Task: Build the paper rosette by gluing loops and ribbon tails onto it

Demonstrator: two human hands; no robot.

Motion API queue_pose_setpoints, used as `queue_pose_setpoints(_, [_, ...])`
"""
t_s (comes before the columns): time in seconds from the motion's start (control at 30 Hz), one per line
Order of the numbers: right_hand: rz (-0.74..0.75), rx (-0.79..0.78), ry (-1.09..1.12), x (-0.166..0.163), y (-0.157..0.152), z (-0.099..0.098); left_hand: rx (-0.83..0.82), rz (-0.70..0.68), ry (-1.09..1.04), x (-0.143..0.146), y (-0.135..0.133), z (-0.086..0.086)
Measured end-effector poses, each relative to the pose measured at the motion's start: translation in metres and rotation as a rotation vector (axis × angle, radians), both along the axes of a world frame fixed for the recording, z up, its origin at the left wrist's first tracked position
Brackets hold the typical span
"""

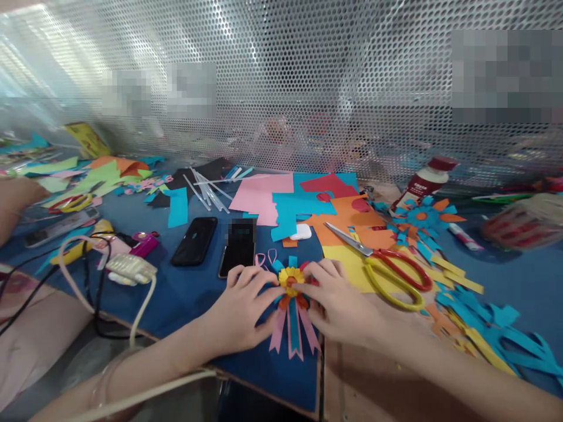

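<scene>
In front of me lies a paper flower rosette [291, 280] with a yellow centre, blue and orange petals, and pink and blue ribbon tails [294, 334] pointing toward me. My left hand [246, 302] grips its left edge with curled fingers, the thumb low beside the tails. From the other side, my right hand [341, 296] presses its fingertips on the petals near the yellow centre. The fingers cover part of the petals. Small pink paper loops [266, 258] stick out behind the rosette. Scissors [378, 258] with red and yellow handles lie open to the right.
Two phones [194, 241] lie left of centre, near a white case [301, 232]. Coloured paper sheets [259, 199], white sticks [209, 190] and a finished-looking blue flower [422, 215] spread behind. A bottle [424, 184] stands by the mesh partition [281, 88]. Cables and another person's arm [17, 205] are left.
</scene>
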State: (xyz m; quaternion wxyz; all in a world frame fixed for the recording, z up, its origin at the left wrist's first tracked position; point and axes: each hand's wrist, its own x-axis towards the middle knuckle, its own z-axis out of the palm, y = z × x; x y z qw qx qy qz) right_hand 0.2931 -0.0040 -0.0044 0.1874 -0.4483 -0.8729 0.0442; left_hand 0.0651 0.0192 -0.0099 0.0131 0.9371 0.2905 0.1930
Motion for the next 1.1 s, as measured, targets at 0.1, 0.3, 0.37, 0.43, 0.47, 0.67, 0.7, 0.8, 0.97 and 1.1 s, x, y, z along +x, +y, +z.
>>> queue_pose_setpoints(0.1, [0.016, -0.003, -0.008, -0.004, 0.001, 0.001, -0.002, 0.018, 0.012, 0.002, 0.002, -0.001])
queue_pose_setpoints(0.3, [0.061, 0.069, -0.098, -0.009, 0.000, -0.004, 0.044, -0.005, 0.046, 0.003, 0.003, -0.004])
queue_pose_setpoints(0.37, [0.069, 0.079, -0.125, -0.012, -0.001, -0.006, 0.046, -0.003, 0.054, 0.004, 0.002, -0.005])
queue_pose_setpoints(0.43, [0.082, 0.097, -0.150, -0.014, -0.001, -0.006, 0.040, 0.002, 0.054, 0.004, 0.001, -0.006])
queue_pose_setpoints(0.47, [0.086, 0.102, -0.154, -0.014, -0.001, -0.005, 0.036, 0.006, 0.050, 0.003, 0.000, -0.006])
queue_pose_setpoints(0.67, [-0.011, 0.026, -0.035, -0.012, 0.003, 0.002, 0.012, 0.023, 0.006, -0.003, -0.002, -0.006])
queue_pose_setpoints(0.7, [-0.026, 0.034, -0.022, -0.012, 0.004, 0.001, 0.008, 0.029, 0.004, -0.004, -0.001, -0.006])
queue_pose_setpoints(0.8, [-0.038, 0.091, -0.045, -0.016, 0.006, -0.003, -0.002, 0.047, 0.006, -0.010, 0.000, -0.006])
queue_pose_setpoints(0.97, [-0.067, 0.160, -0.084, -0.023, 0.006, -0.006, -0.007, 0.057, -0.030, -0.016, -0.004, -0.007])
queue_pose_setpoints(1.1, [-0.091, 0.171, 0.018, -0.019, 0.010, -0.004, -0.013, -0.069, -0.074, -0.016, -0.010, -0.006])
